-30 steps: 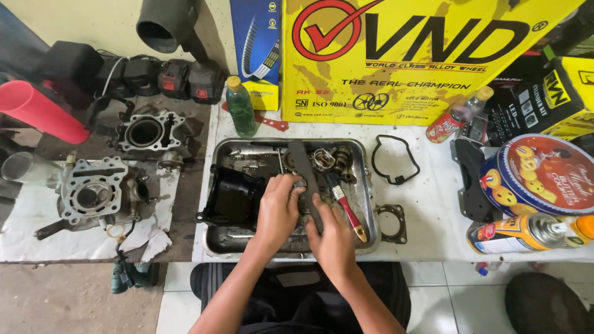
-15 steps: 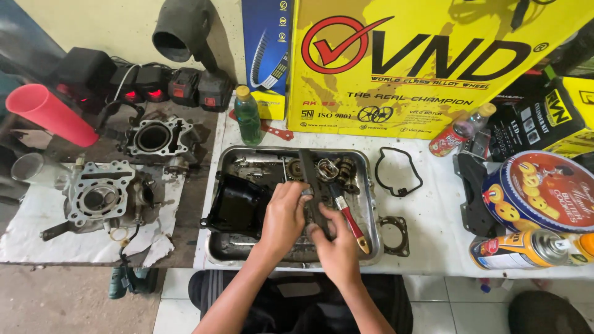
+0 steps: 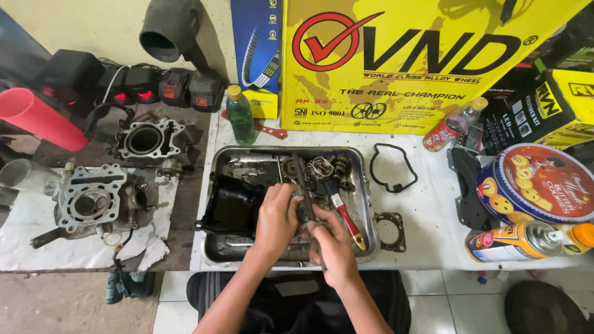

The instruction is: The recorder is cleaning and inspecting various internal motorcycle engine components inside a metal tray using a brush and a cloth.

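Observation:
Both hands work over a metal tray point(image 3: 213, 256) holding several small engine parts. My left hand point(image 3: 276, 218) and my right hand point(image 3: 331, 242) together grip a long dark metal part point(image 3: 301, 179) that runs up from between them toward the tray's far side. A red-handled brush point(image 3: 346, 221) lies in the tray just right of my right hand. A black plastic cover point(image 3: 230, 204) sits in the tray's left half, beside my left hand.
Two engine cylinder blocks point(image 3: 93, 201) point(image 3: 145, 139) lie on the left bench. A black rubber gasket point(image 3: 393, 170) and a metal gasket point(image 3: 390, 230) lie right of the tray. A green bottle point(image 3: 240, 116), round cookie tin point(image 3: 535, 182), spray can point(image 3: 523, 241) and large yellow box point(image 3: 408, 62) surround it.
The view has shifted slightly lower and closer. Both hands stay over the tray, holding the same dark part, with small shifts of the fingers.

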